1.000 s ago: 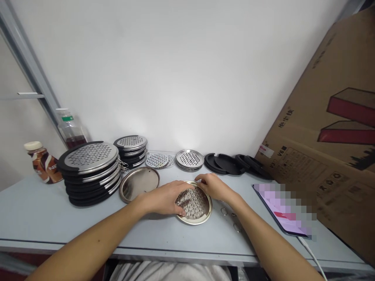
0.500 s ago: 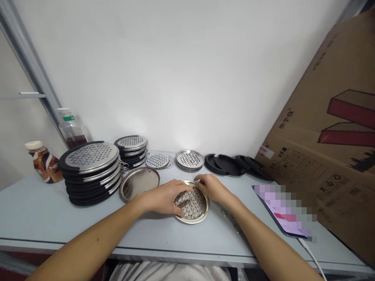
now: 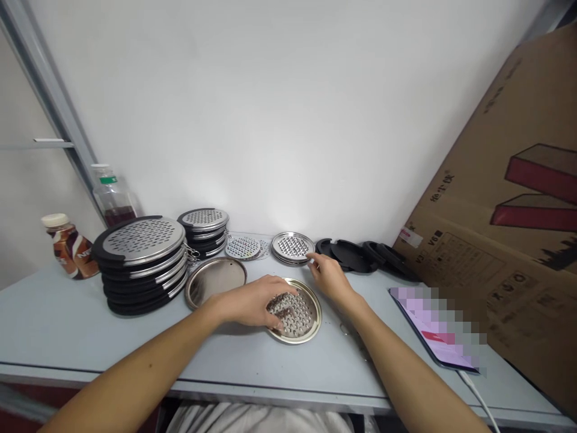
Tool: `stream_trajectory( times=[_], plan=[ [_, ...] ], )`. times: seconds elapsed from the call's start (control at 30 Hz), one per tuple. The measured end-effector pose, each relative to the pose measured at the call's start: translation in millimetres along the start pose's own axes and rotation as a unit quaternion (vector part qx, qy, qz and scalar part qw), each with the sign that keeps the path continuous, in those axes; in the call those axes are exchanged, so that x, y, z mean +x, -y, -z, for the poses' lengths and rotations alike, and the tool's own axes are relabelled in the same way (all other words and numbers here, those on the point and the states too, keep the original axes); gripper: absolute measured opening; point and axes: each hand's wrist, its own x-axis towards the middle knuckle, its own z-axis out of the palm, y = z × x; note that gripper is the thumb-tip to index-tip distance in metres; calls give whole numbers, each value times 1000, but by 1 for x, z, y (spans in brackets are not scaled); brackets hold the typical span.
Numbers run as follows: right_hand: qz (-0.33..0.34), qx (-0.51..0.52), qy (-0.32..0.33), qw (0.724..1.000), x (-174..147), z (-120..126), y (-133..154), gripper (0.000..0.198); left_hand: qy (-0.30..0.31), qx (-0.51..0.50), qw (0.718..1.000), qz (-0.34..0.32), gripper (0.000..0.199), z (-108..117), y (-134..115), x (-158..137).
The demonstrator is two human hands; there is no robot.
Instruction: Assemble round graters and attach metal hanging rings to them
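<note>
A round metal grater disc [image 3: 300,316] with a raised rim lies on the table in front of me. My left hand [image 3: 252,300] reaches over its left side, thumb and fingers pressed on the perforated face. My right hand [image 3: 331,278] is beyond the disc, its bent fingers slightly apart at the right edge of a small stack of round graters [image 3: 293,245]. Nothing shows in its grasp. Left of my left hand, a plain round metal lid [image 3: 216,279] lies partly behind that hand. Loose perforated discs [image 3: 243,248] lie near the wall.
Two stacks of black-rimmed graters [image 3: 144,240] [image 3: 205,219] stand at left, beside a brown bottle [image 3: 72,249] and a clear bottle [image 3: 115,195]. Black plastic rings [image 3: 354,255] lie back right. A phone [image 3: 435,331] with a cable and a large cardboard box [image 3: 496,240] are at right.
My right hand has left the rim of the near grater disc and moved away from me to the small grater stack. My left hand has stayed on the disc.
</note>
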Motion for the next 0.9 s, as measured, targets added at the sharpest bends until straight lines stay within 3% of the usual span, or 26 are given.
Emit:
stream_trajectory(
  times=[0.13,0.37,0.47,0.7,0.9],
  plan=[
    [-8,-51,-12,999,12,-9,-4,36,1,-9,1000,-9,71,2,2,-1],
    [7,-61,-12,998,14,-16,-10,27,37,7,997,67,96,2,12,-4],
    [11,-52,-31,998,15,-15,-13,25,55,10,996,66,105,2,16,-4],
    [21,15,-130,991,16,-12,-19,18,44,11,998,45,110,1,18,-5],
    [40,65,-237,968,14,2,-13,17,30,12,999,23,114,-2,22,-3]
  ],
)
